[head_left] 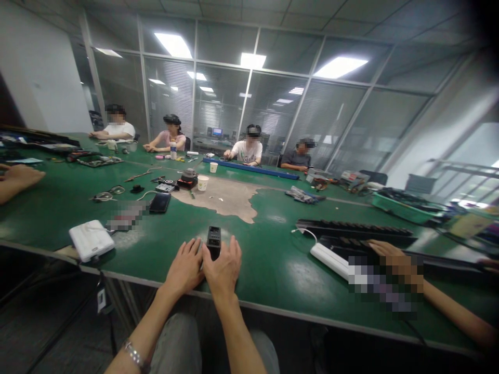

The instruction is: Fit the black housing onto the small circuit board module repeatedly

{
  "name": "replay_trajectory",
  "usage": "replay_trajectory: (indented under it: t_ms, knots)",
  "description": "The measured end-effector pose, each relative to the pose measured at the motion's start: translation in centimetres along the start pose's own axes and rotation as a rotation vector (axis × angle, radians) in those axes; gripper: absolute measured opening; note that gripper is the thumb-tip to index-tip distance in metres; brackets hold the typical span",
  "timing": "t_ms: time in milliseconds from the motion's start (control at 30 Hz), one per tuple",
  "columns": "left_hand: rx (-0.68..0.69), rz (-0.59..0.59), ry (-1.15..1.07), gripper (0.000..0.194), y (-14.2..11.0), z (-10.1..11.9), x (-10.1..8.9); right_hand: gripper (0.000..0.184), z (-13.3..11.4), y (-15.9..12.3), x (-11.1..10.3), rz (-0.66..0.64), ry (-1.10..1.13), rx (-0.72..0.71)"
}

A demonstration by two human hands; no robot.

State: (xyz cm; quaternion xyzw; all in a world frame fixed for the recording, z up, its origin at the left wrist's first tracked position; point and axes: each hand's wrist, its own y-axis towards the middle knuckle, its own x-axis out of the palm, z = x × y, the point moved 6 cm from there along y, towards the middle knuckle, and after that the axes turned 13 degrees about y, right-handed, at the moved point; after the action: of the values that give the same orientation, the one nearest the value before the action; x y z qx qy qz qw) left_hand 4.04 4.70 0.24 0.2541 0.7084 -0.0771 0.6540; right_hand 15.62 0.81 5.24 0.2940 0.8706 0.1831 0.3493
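A small black box [214,235] with socket-like openings on its upper face lies on the green table, directly before me. Its near end sits between the thumb and fingers of my right hand [223,266], which closes around it. Just left of the box, my left hand [186,266] rests on the tabletop, fingers stretched forward and fingertips close to the box's side. Whether the left fingertips touch the box is hard to make out. The near part of the box is hidden by my right hand.
Left on the green table [268,254] are a white power bank-like box [91,240] and a black phone [159,202]. A paper cup [202,183] stands farther back. To the right, a co-worker's hand [393,257] is near a white bar [331,259] and black strips [358,231]. Several people sit opposite.
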Motion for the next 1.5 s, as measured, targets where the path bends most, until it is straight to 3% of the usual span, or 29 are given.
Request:
replay_trajectory:
  t_ms: [533,833,1167,1333,1500]
  knots:
    - [-0.007,0.013,0.04,0.065,0.2,0.1,0.6,0.046,0.1,-0.9,-0.1,-0.023,-0.109,-0.042]
    - [-0.014,-0.011,0.024,0.066,0.3,-0.1,1.0,0.073,1.6,-1.5,0.9,-0.027,-0.072,-0.019]
    - [-0.012,-0.008,0.011,0.066,0.2,0.0,0.3,0.051,1.2,-1.0,1.3,-0.038,-0.028,0.027]
    - [-0.002,0.0,-0.001,0.065,0.1,0.1,0.2,0.048,-0.1,0.0,0.2,-0.024,0.04,0.014]
    - [-0.014,0.033,-0.02,0.074,0.2,0.2,-0.1,0.053,-0.3,1.9,-2.9,0.069,0.078,-0.075]
